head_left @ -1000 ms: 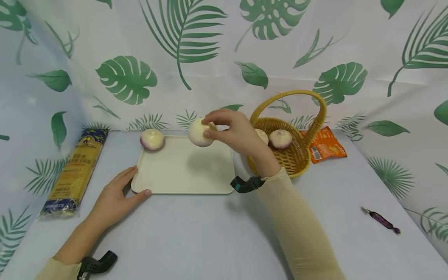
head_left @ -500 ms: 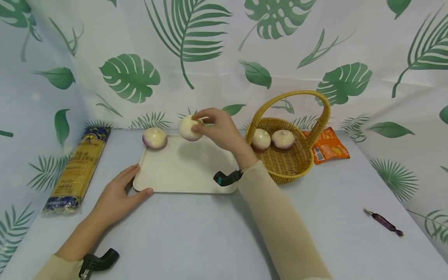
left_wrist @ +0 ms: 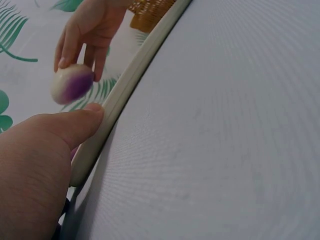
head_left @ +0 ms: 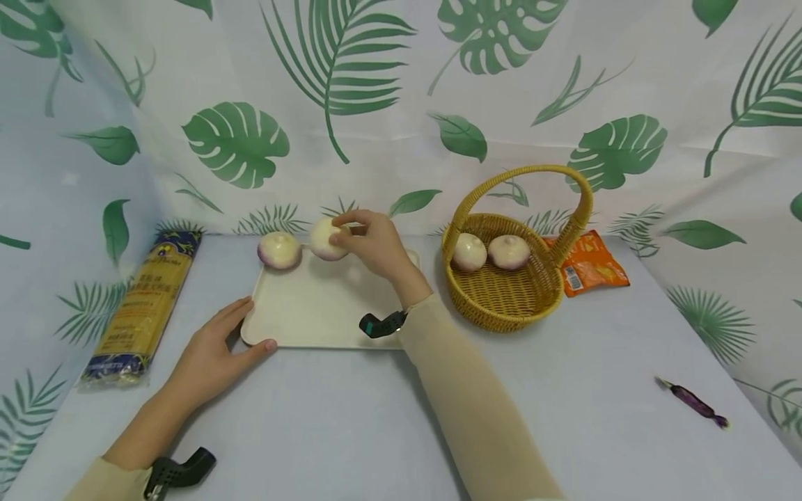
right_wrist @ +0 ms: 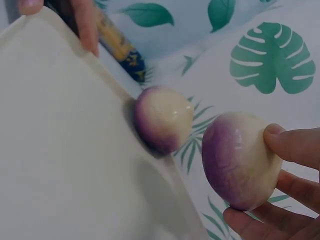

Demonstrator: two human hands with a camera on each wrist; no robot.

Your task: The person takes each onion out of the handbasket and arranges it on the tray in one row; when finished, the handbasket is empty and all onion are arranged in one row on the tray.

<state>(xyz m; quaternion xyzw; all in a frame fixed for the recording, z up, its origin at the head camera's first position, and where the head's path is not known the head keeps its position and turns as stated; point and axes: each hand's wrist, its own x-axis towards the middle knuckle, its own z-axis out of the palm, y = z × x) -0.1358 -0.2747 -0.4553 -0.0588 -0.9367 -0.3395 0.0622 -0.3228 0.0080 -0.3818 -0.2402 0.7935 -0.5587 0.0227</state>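
Note:
My right hand (head_left: 376,245) pinches a white-and-purple onion (head_left: 327,240) between thumb and fingers, above the back of the cream tray (head_left: 313,327). In the right wrist view the held onion (right_wrist: 237,162) hangs apart from a second onion (right_wrist: 162,120), which sits at the tray's edge. That second onion (head_left: 279,250) is at the back left corner in the head view. At the tray's front left corner my left hand (head_left: 213,351) rests with fingers spread along the side; its thumb (left_wrist: 82,125) touches the front rim.
Right of the tray stands a yellow wicker basket (head_left: 501,316) with a tall handle and two onions (head_left: 509,252) inside. An orange snack packet (head_left: 595,264) lies behind it. A yellow pasta packet (head_left: 144,306) is at the left, a purple wrapped candy (head_left: 692,402) at the right.
My right hand has carried the onion leftward, closer to the onion on the tray's corner, and slightly lower at the end. The left hand has stayed at the tray corner.

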